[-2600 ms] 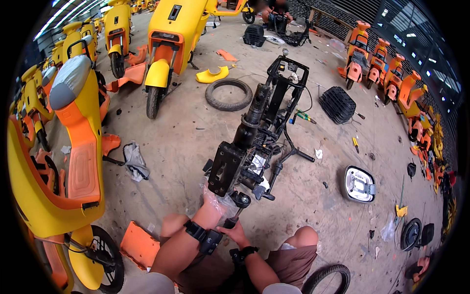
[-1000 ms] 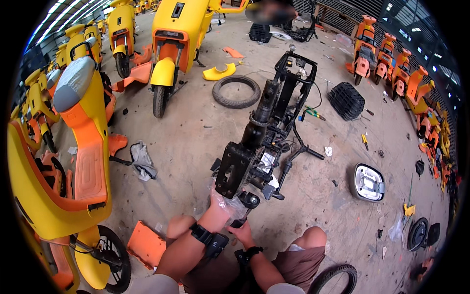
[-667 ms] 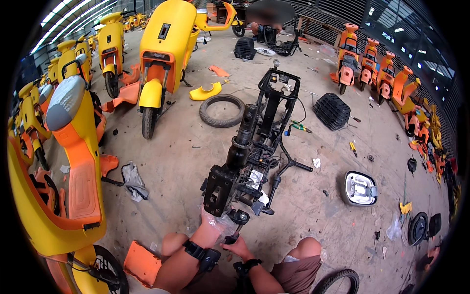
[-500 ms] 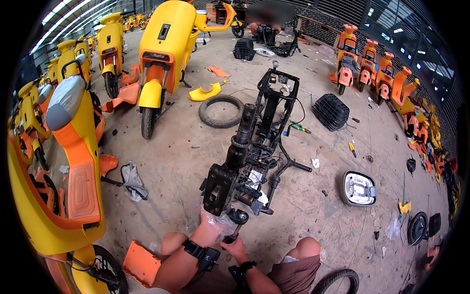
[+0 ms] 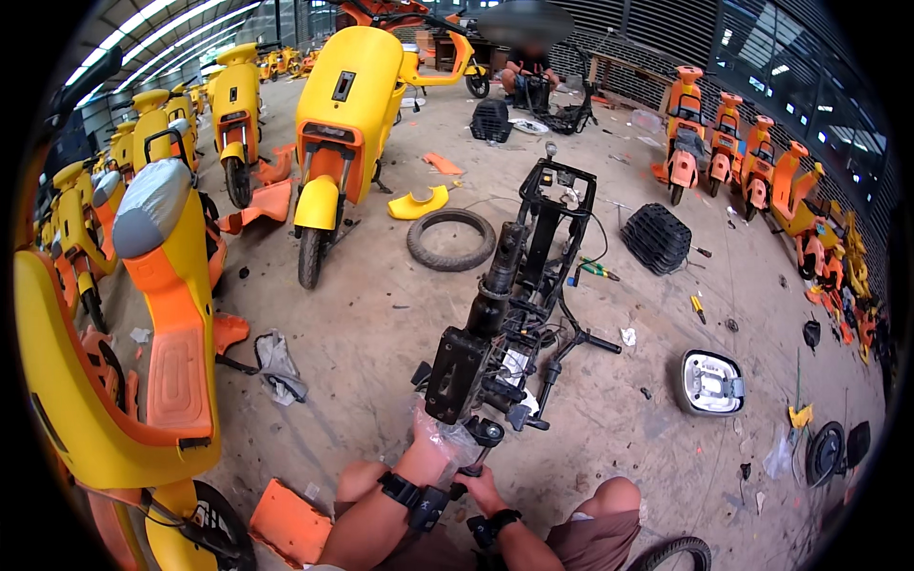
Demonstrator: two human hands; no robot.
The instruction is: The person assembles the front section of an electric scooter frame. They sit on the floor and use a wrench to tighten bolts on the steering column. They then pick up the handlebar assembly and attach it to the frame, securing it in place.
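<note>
Frame [image 5: 488, 310], just one, black, bare and strung with cables, sits on the floor [image 5: 381, 352] near two loose tyres [image 5: 419, 249], fingers of the right hand [image 5: 484, 489] wrapped round one round-headed rod [image 5: 474, 464], those of the left hand [image 5: 430, 440] too hidden to tell

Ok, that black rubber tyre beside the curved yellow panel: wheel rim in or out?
Out: dusty brown floor shows through the black rubber tyre.

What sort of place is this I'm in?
Likely a scooter workshop in a large hall: yellow and orange scooters stand on both sides, a stripped-looking black frame is in front of you, and a loose tire lies nearby.
</note>
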